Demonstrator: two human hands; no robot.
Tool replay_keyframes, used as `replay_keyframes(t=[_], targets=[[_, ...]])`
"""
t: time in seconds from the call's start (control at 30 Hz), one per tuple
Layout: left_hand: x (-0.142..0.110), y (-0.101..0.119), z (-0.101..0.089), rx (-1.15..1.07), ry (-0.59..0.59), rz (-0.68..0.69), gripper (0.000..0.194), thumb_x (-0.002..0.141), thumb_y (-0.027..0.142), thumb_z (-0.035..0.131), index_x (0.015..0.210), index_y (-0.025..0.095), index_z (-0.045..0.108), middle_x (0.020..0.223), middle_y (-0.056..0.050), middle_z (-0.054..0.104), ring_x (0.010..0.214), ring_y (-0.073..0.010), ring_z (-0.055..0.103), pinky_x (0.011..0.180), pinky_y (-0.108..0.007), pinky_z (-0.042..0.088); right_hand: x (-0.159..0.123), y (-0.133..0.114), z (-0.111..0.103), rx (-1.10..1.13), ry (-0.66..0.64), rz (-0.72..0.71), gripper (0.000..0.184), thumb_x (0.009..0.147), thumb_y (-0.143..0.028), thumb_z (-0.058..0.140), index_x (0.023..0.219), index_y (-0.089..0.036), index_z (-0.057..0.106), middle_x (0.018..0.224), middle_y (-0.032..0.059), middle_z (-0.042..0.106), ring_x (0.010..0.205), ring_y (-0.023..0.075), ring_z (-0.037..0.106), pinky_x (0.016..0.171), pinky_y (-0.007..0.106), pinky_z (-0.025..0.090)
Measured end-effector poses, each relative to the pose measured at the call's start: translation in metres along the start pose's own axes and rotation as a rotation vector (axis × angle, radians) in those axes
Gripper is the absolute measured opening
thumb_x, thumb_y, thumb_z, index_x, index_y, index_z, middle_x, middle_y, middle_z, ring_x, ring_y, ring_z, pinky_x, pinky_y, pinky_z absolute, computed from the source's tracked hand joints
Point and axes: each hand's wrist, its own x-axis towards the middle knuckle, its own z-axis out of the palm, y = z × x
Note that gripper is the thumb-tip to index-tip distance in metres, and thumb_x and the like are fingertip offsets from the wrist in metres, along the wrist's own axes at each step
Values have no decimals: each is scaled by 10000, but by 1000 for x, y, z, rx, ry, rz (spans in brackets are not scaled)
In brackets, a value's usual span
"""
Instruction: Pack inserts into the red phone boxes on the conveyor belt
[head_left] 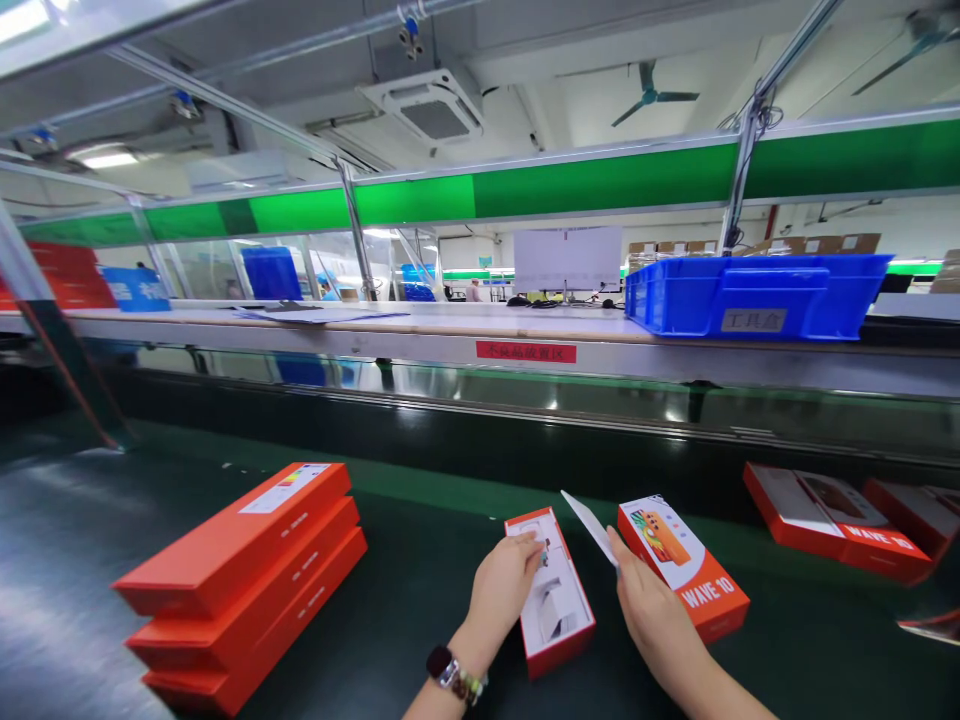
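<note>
An open red phone box [561,600] with a white inside lies on the dark green work surface. My left hand [504,580], a watch and a bead bracelet on its wrist, reaches over the box's left side. Its fingers are bent together inside the far half; what they grip, if anything, is hidden. In my right hand [651,605] a thin white flat piece [589,525] is pinched, tilted above the gap between the box and its lid. The orange lid [686,565], printed "WAVE 10" with a phone picture, lies face up just right of it, partly behind my hand.
Several closed orange boxes [240,570] are stacked at the left. More red boxes [836,520] lie at the right, one with WAVE 10 print. A raised shelf [435,325] runs across behind, bearing a blue bin [757,295] and papers [315,313]. A post [71,340] stands far left.
</note>
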Motion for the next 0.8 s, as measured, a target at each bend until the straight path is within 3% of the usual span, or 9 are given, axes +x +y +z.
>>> replay_keyframes(t=[0.07,0.13,0.23,0.33,0.5,0.57,0.67,0.8], targets=[[6,-4,1,-3,36,-37,278,954,236,530,1110,259,759,1238,-19,702,1204,-198,612,1012,-318,458,12,-11,-7,56,44,-58,722,995,-24,329,1651,-94,36,1381,126,610,1244,180,630,970,308,599],[11,-6,-1,6,45,-57,272,907,231,581,1142,249,716,1158,-34,698,1114,-212,637,919,-323,481,19,-21,-7,82,76,-134,698,993,-9,351,1641,-56,96,1436,137,567,1322,201,574,1002,313,585],[19,-6,-4,42,28,-53,349,909,235,546,1240,195,650,1148,-99,674,1056,-254,648,839,-342,492,25,-34,3,90,84,-228,554,994,-5,358,1547,1,354,1462,141,537,1331,221,567,975,300,598],[29,-3,-8,74,-15,7,308,905,177,494,1114,195,719,1117,-118,695,1079,-282,629,848,-340,482,22,-42,17,43,61,-258,475,987,-1,322,1397,-16,562,1453,121,540,1269,238,615,944,315,614],[45,-4,-9,30,-76,51,303,868,115,517,1040,196,752,1015,-105,728,992,-219,665,863,-268,475,6,-46,32,26,-15,-211,598,901,60,295,1422,-48,568,1496,90,494,1297,239,593,931,309,621],[48,-5,-8,26,-48,44,320,882,122,511,1083,198,749,1063,-106,726,1063,-225,649,905,-272,469,1,-46,33,93,-56,-139,648,871,63,287,1449,-68,550,1516,55,476,1338,218,558,987,310,593],[50,-6,-8,40,-8,27,343,902,137,504,1131,222,745,1150,-86,718,1143,-239,616,944,-296,458,-2,-47,32,208,-88,-46,632,884,24,310,1462,-87,540,1510,26,492,1371,189,527,1060,307,540],[55,-8,-11,73,-70,10,321,888,156,561,1135,234,750,1142,-62,732,1095,-229,660,907,-289,480,-1,-48,31,338,-70,30,578,937,-35,329,1475,-120,524,1495,9,513,1382,151,513,1120,313,482]])
